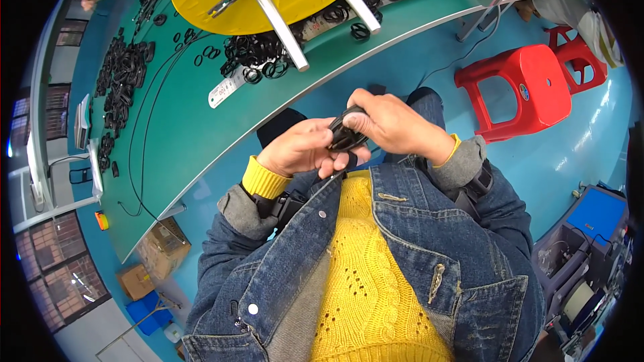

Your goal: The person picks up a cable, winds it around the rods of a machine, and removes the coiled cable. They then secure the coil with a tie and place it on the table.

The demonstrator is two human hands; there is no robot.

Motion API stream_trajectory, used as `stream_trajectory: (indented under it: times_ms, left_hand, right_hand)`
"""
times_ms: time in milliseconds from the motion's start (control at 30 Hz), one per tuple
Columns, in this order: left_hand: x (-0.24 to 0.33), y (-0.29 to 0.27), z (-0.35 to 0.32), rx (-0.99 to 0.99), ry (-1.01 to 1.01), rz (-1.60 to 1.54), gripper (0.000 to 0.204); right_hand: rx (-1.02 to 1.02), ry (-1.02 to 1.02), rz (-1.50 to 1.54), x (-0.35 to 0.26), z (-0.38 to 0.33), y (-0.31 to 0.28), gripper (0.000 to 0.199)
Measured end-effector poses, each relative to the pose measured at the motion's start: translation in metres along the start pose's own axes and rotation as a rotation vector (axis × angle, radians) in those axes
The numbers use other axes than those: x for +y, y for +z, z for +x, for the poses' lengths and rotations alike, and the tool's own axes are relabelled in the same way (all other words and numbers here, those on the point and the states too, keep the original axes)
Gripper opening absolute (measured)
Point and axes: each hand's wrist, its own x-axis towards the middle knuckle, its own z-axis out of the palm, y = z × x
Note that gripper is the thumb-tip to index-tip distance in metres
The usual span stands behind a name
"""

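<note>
left hand fingers curled, right hand pinching black rings

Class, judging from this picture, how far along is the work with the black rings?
Done: cannot tell; no finished batch stands apart. In hand: left hand and right hand grip a small bunch of rings. Left: many loose rings lie across the green table.
</note>
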Motion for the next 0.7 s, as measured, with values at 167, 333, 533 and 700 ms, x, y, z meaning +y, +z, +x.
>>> stream_trajectory:
  times_ms: [167, 333, 533, 700]
  left_hand:
    - [0.0, 0.005, -0.004, 0.172, 0.12, 0.154, 0.029]
    - [-0.01, 0.006, -0.001, 0.323, 0.143, 0.389, 0.026]
    - [-0.003, 0.001, 0.001, 0.126, -0.086, 0.475, 0.019]
    - [-0.01, 0.017, 0.0, 0.444, 0.108, 0.823, 0.018]
  right_hand:
    - [0.095, -0.038, 0.031, 0.009, 0.002, 0.001, 0.03]
    - [0.109, -0.052, -0.045, 0.009, -0.002, 0.004, 0.031]
    - [-0.036, -0.305, -0.218, 0.003, 0.002, 0.013, 0.035]
    - [0.142, -0.056, 0.019, -0.007, 0.009, 0.023, 0.03]
